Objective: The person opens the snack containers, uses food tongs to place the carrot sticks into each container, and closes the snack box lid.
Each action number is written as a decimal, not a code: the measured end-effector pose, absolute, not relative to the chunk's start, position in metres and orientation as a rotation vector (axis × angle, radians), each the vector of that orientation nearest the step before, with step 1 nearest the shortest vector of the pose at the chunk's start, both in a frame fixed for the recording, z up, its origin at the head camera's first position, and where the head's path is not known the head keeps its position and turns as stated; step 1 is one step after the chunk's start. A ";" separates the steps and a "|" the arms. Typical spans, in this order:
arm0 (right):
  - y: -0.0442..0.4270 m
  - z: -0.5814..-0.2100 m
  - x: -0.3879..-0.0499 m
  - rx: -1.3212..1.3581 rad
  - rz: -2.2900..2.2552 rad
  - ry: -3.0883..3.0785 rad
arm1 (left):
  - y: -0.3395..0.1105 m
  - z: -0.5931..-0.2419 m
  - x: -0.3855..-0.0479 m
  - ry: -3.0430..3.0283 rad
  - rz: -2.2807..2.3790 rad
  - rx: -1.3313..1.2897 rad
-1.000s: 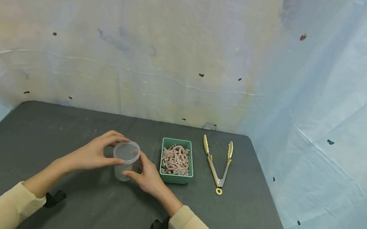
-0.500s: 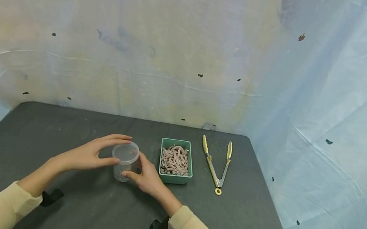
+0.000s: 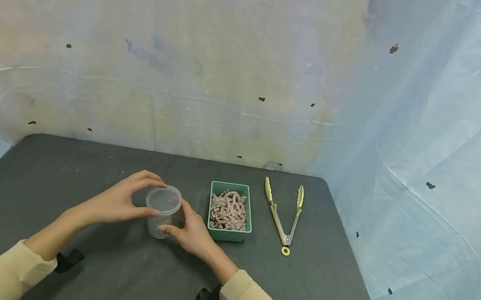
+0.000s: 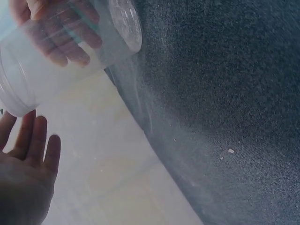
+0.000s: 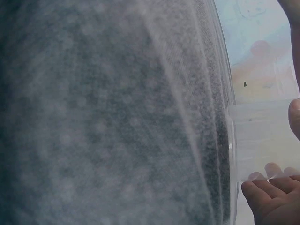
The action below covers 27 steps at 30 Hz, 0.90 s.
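Observation:
A clear jar [image 3: 161, 221] with a translucent lid [image 3: 164, 200] stands upright on the dark table [image 3: 144, 281], between both hands. My left hand [image 3: 116, 201] holds the lid's rim, thumb on the near left side and fingertips at the back. My right hand [image 3: 194, 232] grips the jar's side from the right, its thumb across the front. In the left wrist view, the fingers of my left hand [image 4: 28, 164] reach the rim of the jar [image 4: 70, 51], and other fingers show through its wall. The jar [image 5: 262, 136] is partly cut off in the right wrist view.
Right of the jar is a green tray [image 3: 227, 235] filled with brownish-grey strips [image 3: 228, 211]. Farther right, yellow-handled tongs [image 3: 278, 221] lie spread. A patterned plastic sheet [image 3: 189, 58] hangs behind the table and on the right.
The left hand's fingers straightened and lifted at the lid's back edge, then came down against it again. The right hand has kept its grip, and the jar has hardly moved.

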State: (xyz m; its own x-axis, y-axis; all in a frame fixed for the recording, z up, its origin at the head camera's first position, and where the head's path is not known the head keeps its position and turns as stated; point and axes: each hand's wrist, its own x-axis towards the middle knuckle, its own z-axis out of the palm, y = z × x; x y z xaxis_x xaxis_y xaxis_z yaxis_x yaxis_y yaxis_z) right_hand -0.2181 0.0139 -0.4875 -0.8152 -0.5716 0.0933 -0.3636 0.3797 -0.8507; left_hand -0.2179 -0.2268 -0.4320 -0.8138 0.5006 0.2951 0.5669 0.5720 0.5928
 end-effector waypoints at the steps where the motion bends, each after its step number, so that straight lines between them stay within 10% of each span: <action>1: 0.014 -0.487 -0.218 -0.837 -1.411 2.423 | -0.227 -0.433 -0.218 -2.706 -1.074 -0.896; 27: 0.013 -0.488 -0.218 -0.807 -1.390 2.443 | -0.228 -0.426 -0.214 -2.691 -1.038 -0.999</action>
State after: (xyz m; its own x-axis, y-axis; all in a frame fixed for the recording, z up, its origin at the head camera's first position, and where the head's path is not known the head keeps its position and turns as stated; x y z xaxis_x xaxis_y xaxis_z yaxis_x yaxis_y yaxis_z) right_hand -0.2176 0.0135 -0.4878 -0.8259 -0.5583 0.0788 -0.3530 0.4030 -0.8444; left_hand -0.2140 -0.2278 -0.4264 -0.7823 0.5453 0.3012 0.6063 0.5555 0.5690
